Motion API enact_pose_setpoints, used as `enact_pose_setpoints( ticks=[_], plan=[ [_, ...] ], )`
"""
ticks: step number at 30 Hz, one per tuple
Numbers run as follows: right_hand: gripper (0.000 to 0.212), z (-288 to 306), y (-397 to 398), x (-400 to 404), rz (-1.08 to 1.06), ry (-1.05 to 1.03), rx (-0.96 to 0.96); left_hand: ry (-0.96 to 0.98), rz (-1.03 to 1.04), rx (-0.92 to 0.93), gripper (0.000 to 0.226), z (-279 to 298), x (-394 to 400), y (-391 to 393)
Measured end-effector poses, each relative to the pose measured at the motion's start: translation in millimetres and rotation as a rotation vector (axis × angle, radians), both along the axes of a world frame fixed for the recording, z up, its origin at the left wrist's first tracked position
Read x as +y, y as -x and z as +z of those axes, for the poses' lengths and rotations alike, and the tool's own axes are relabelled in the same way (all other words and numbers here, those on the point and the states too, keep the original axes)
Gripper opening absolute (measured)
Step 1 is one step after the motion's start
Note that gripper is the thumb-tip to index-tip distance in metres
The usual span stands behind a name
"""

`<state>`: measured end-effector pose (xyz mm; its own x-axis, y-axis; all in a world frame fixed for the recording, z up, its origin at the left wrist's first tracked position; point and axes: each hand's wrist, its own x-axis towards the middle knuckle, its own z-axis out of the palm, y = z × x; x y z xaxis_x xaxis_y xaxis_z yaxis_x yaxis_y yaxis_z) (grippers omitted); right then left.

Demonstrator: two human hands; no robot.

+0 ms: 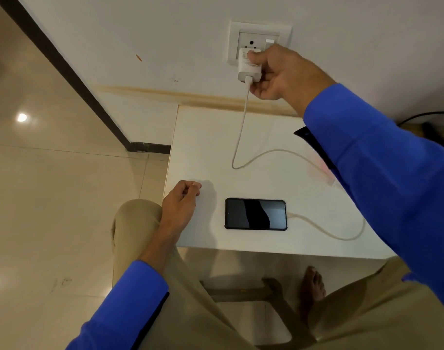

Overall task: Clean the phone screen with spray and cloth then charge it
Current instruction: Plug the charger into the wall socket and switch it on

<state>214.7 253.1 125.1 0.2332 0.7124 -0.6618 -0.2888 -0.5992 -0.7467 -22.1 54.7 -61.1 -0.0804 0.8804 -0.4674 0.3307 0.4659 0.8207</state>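
Note:
A black phone lies flat, screen up and dark, near the front edge of the white table. A white cable runs from its right end, loops over the table and rises to a white charger plug. My right hand grips that plug, which sits at the white wall socket. My left hand rests at the table's left edge with its fingers curled, holding nothing. No spray or cloth is in view.
A switch sits on the socket plate just right of the plug. A dark cable lies at the far right. Tiled floor spreads left of the table, and a wooden stool frame stands under it.

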Motion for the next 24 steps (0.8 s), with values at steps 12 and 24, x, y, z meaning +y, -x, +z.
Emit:
enact_pose_setpoints(
  ticks=[12, 24],
  plan=[
    [0.038, -1.5, 4.8, 4.9, -0.118, -0.077, 0.110, -0.039, -0.023, 0.025, 0.017, -4.6, -1.1, 2.1],
    [0.029, -6.9, -50.4, -51.1, 0.092, -0.148, -0.409, -0.082, -0.280, 0.076, 0.048, 8.5, -6.2, -0.7]
  ],
)
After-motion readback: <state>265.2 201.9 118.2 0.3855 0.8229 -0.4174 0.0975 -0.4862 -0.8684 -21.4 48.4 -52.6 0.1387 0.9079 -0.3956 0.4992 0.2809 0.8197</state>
